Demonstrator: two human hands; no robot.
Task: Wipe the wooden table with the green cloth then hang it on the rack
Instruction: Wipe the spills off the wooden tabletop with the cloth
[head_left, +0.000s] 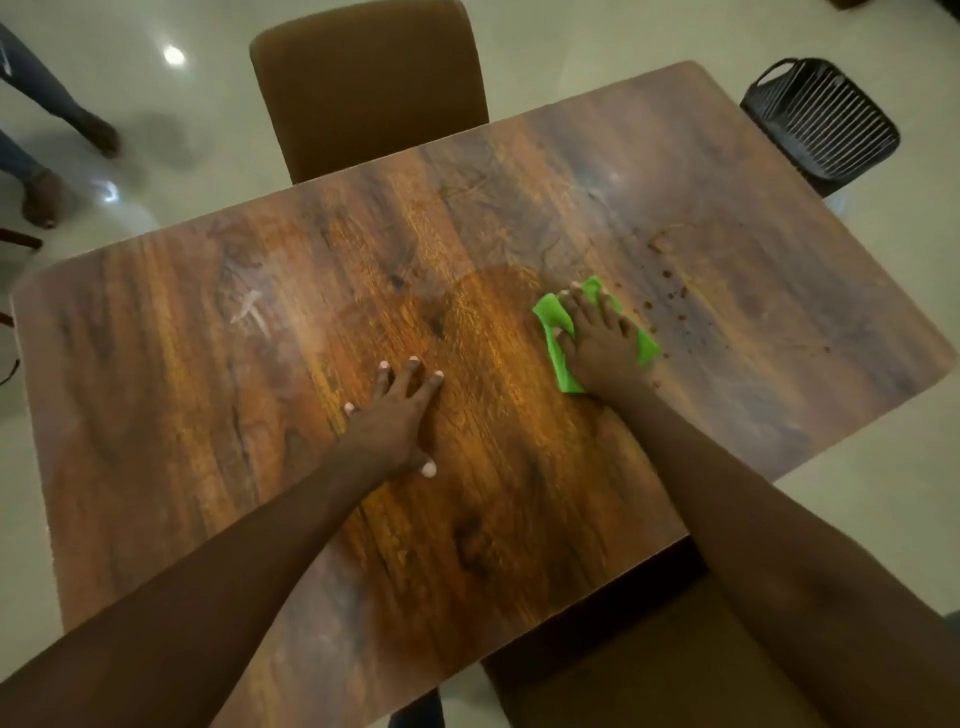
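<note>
The wooden table (208, 364) fills most of the view. My right hand (597, 343) lies flat on the bright green cloth (558, 332) and presses it onto the tabletop right of centre. My left hand (395, 415) rests flat on the bare wood near the middle, fingers spread, holding nothing. Dark brown crumbs and spots (675, 296) are scattered on the wood just right of the cloth. A black slatted rack (821, 124) stands on the floor beyond the table's far right corner.
A brown chair (369, 83) is tucked in at the far side, and another brown chair seat (649, 670) sits at the near right edge. A person's legs and feet (47, 156) stand on the pale tiled floor at the far left.
</note>
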